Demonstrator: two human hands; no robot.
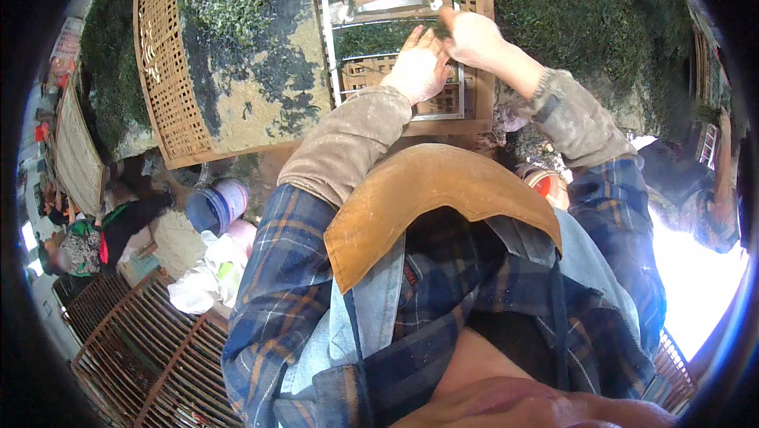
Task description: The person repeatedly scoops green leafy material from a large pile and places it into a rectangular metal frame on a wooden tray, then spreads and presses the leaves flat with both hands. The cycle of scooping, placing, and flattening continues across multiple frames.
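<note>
My left hand (418, 69) lies palm down over the lower part of a metal frame with thin crossbars (328, 37), fingers stretched towards dark green plant matter. Against its fingertips is my right hand (472, 38), its fingers bent near the frame's right side; whether they pinch anything is unclear. A curved metal handle (388, 3) on a wooden bar crosses the frame just above my hands. Beneath lies a wood-edged woven tray (483, 96), its lattice partly covered with the green matter (370, 40).
Heaps of green plant matter (569, 37) lie right and far left. Another woven tray (172, 72) stands left, beside a board or mat (255, 114) strewn with green bits. Lower left are a blue bucket (207, 208), white bags (198, 280) and slatted racks (160, 363). Other people are at both sides.
</note>
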